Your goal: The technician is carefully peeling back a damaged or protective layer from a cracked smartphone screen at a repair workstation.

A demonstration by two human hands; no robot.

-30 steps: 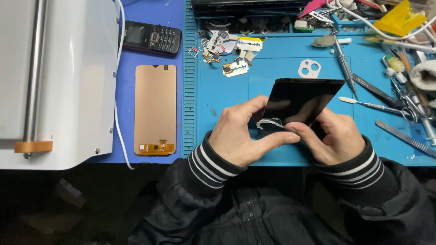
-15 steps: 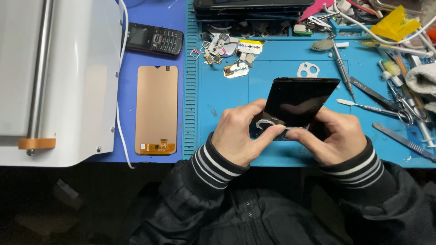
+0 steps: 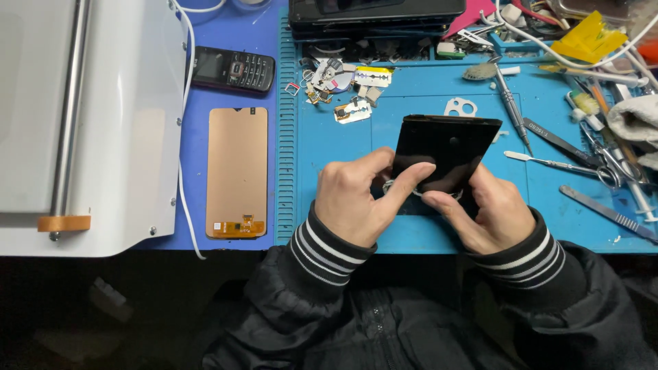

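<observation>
Over blue mat (image 3: pixel 343 151), left hand (image 3: pixel 356 202), right hand (image 3: pixel 493 212) (both gripping) black phone screen (image 3: pixel 445 147)

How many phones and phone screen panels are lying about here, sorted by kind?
Black screen panel, held in the left hand and right hand: 1
Copper-backed display panel: 1
Black keypad phone: 1
Dark device at the mat's top edge: 1
Total: 4

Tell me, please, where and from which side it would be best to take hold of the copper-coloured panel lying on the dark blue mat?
Probably by the two long edges of the copper-coloured panel, near its middle, coming from above. It lies flat and clear of the keypad phone, so both sides are free. Best avoid the bottom end, where small exposed parts sit.
</observation>
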